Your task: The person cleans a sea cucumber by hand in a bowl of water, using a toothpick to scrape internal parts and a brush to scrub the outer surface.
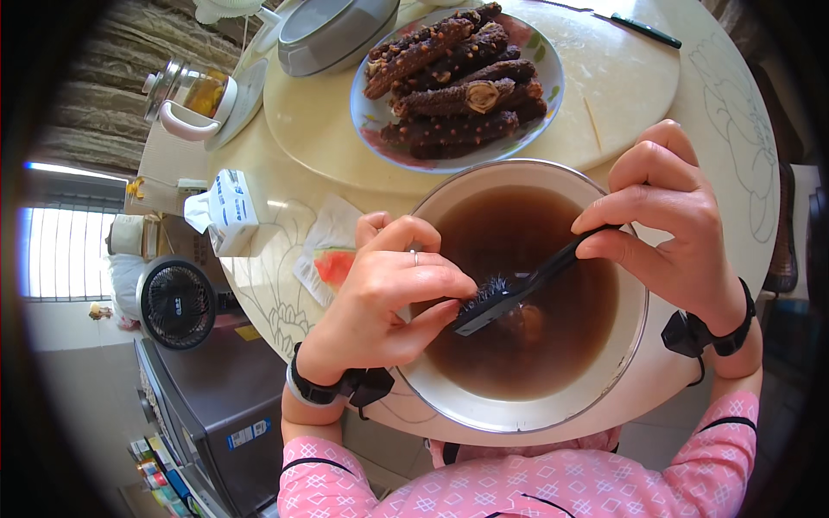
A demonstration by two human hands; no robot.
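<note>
Over the white enamel basin [629, 350] I hold a black brush [537, 278] slantwise, its bristles facing up and left. My left hand [393, 289] pinches the brush head, fingertips at the bristles. The end of the handle is pinched between the thumb and fingers of my right hand [669, 203]. Murky brown water [553, 345] fills much of the basin, and a brownish lump [522, 324] shows faintly below the brush. Just beyond the basin, a flowered plate [554, 73] carries several dark, bumpy sea cucumbers [466, 95].
At the left are a tissue box [231, 214], a watermelon piece [332, 266] on tissue, and a glass teapot [197, 95]. A grey bowl [332, 39] sits at the back. A dark-handled knife [646, 31] and a toothpick [592, 123] lie at the right. Left of the table stands a black fan [177, 302].
</note>
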